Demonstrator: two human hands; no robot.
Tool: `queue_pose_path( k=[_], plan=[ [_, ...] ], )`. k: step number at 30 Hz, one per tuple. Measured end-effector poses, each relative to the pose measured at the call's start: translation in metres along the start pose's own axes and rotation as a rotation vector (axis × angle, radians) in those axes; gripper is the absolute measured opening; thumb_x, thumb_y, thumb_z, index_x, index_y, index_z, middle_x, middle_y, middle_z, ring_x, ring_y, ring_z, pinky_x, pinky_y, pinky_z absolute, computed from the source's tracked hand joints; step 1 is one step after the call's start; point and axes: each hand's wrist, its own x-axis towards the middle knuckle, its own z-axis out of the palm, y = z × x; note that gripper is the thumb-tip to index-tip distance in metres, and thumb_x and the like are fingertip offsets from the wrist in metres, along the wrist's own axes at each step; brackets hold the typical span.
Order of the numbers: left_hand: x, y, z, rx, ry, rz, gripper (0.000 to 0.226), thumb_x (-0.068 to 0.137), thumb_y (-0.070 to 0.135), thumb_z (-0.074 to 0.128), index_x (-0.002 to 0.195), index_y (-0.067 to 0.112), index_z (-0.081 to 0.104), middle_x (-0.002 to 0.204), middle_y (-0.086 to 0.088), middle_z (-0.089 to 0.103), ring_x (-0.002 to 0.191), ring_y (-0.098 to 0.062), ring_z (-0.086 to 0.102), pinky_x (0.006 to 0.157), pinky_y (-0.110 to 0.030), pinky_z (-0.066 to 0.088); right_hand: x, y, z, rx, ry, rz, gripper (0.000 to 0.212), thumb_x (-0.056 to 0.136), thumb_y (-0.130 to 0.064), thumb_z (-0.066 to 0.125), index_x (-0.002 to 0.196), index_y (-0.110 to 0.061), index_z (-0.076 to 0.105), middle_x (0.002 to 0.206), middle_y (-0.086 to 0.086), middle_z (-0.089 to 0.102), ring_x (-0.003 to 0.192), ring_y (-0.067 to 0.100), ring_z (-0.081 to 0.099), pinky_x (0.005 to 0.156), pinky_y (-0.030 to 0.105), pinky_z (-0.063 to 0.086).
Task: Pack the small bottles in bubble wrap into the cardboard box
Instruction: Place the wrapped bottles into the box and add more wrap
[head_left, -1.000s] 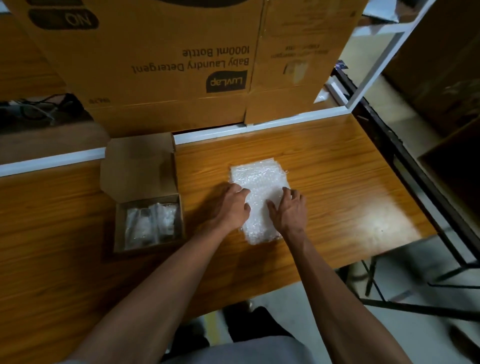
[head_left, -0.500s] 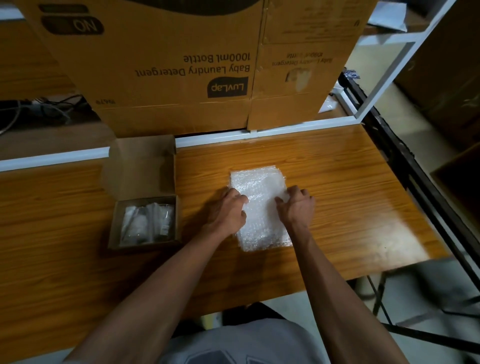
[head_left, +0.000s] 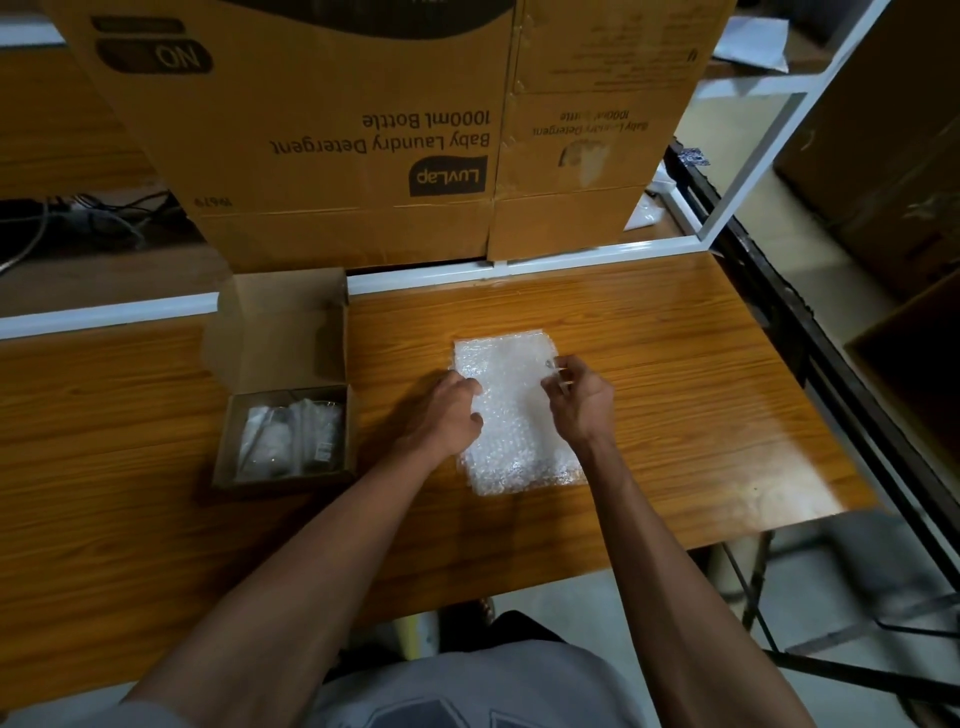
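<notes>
From the head camera we see a sheet of bubble wrap (head_left: 511, 415) lying flat near the middle of the wooden worktop (head_left: 701, 395), our left hand (head_left: 447, 415) resting on its left edge with fingers loosely curled, though whether it grips the sheet we cannot tell. Our right hand (head_left: 579, 397) pinches something small and clear at the sheet's right edge. The small cardboard box (head_left: 283, 400) sits open to the left, toward the worktop's back edge, holding wrapped bottles (head_left: 293, 439), with large cartons (head_left: 395, 130) behind.

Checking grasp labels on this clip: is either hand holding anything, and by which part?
The right hand pinches something small and clear at the bubble wrap sheet's right edge; what exactly cannot be told. The left hand rests on the left edge.
</notes>
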Motion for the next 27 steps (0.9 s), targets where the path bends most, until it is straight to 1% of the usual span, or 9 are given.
queue_pose_path(
  k=[4, 7, 10, 15, 16, 17, 20, 25, 27],
  plan=[
    [-0.005, 0.006, -0.009, -0.257, 0.133, -0.145, 0.064, 0.096, 0.032, 0.076, 0.152, 0.021, 0.048, 0.153, -0.003, 0.046, 0.138, -0.026, 0.047, 0.104, -0.037, 0.045, -0.008, -0.008, -0.008, 0.389, -0.149, 0.127, 0.011, 0.104, -0.019, 0.067, 0.093, -0.014, 0.067, 0.099, 0.003, 0.073, 0.086, 0.021, 0.075, 0.073, 0.041, 0.061],
    [-0.01, 0.005, -0.019, -0.657, 0.123, -0.271, 0.08, 0.093, 0.041, 0.08, 0.157, 0.021, 0.036, 0.156, -0.005, 0.047, 0.13, -0.025, 0.054, 0.091, -0.032, 0.05, -0.016, -0.018, -0.021, 0.595, -0.32, 0.184, 0.016, 0.104, -0.022, 0.066, 0.091, -0.015, 0.06, 0.107, 0.005, 0.073, 0.091, 0.016, 0.068, 0.08, 0.037, 0.055],
    [-0.016, -0.002, -0.026, -0.883, 0.046, -0.338, 0.107, 0.09, 0.049, 0.081, 0.168, 0.025, 0.012, 0.174, -0.011, 0.021, 0.152, -0.037, 0.036, 0.118, -0.051, 0.038, -0.021, -0.023, -0.028, 0.663, -0.408, 0.191, 0.021, 0.106, -0.02, 0.062, 0.085, -0.021, 0.064, 0.104, -0.002, 0.075, 0.093, 0.021, 0.056, 0.087, 0.038, 0.047],
    [-0.026, -0.008, -0.036, -1.076, 0.006, -0.327, 0.1, 0.092, 0.034, 0.082, 0.167, 0.017, 0.019, 0.173, -0.016, 0.023, 0.151, -0.04, 0.036, 0.122, -0.052, 0.035, -0.028, -0.033, -0.028, 0.785, -0.369, 0.237, 0.008, 0.104, -0.012, 0.063, 0.098, -0.017, 0.066, 0.1, -0.005, 0.076, 0.088, 0.009, 0.066, 0.079, 0.027, 0.054],
    [-0.027, -0.009, -0.039, -1.097, 0.018, -0.31, 0.099, 0.092, 0.032, 0.082, 0.167, 0.016, 0.02, 0.172, -0.016, 0.024, 0.151, -0.04, 0.037, 0.122, -0.051, 0.035, -0.029, -0.034, -0.028, 0.797, -0.378, 0.238, 0.002, 0.101, -0.013, 0.066, 0.102, -0.013, 0.065, 0.109, -0.001, 0.077, 0.097, 0.011, 0.07, 0.084, 0.028, 0.057],
    [-0.028, -0.011, -0.043, -1.111, 0.036, -0.299, 0.098, 0.091, 0.03, 0.082, 0.166, 0.015, 0.021, 0.171, -0.017, 0.025, 0.151, -0.04, 0.037, 0.121, -0.05, 0.035, -0.03, -0.036, -0.027, 0.803, -0.387, 0.248, 0.015, 0.097, -0.016, 0.072, 0.106, -0.009, 0.062, 0.116, 0.004, 0.076, 0.104, 0.015, 0.072, 0.094, 0.032, 0.057],
    [-0.032, -0.02, -0.057, -1.125, 0.063, -0.256, 0.099, 0.088, 0.028, 0.085, 0.165, 0.014, 0.024, 0.169, -0.017, 0.03, 0.151, -0.036, 0.038, 0.12, -0.049, 0.035, -0.037, -0.043, -0.028, 0.697, -0.433, 0.234, 0.026, 0.09, -0.018, 0.08, 0.088, -0.012, 0.055, 0.082, 0.008, 0.067, 0.089, 0.028, 0.07, 0.109, 0.038, 0.051],
    [-0.049, -0.036, -0.084, -1.125, 0.022, -0.167, 0.094, 0.089, 0.011, 0.082, 0.164, 0.007, 0.025, 0.168, -0.019, 0.03, 0.155, -0.035, 0.031, 0.127, -0.05, 0.027, -0.044, -0.064, -0.019, 0.747, -0.41, 0.207, 0.007, 0.095, -0.006, 0.071, 0.092, -0.011, 0.067, 0.087, -0.004, 0.072, 0.093, 0.015, 0.065, 0.09, 0.031, 0.053],
    [-0.058, -0.046, -0.096, -1.043, 0.016, -0.145, 0.068, 0.092, 0.009, 0.078, 0.152, 0.005, 0.046, 0.153, -0.016, 0.051, 0.142, -0.031, 0.05, 0.124, -0.051, 0.036, -0.048, -0.074, -0.015, 0.724, -0.433, 0.162, 0.019, 0.097, -0.006, 0.07, 0.081, -0.014, 0.063, 0.079, -0.004, 0.066, 0.08, 0.01, 0.06, 0.081, 0.027, 0.053]
  ],
)
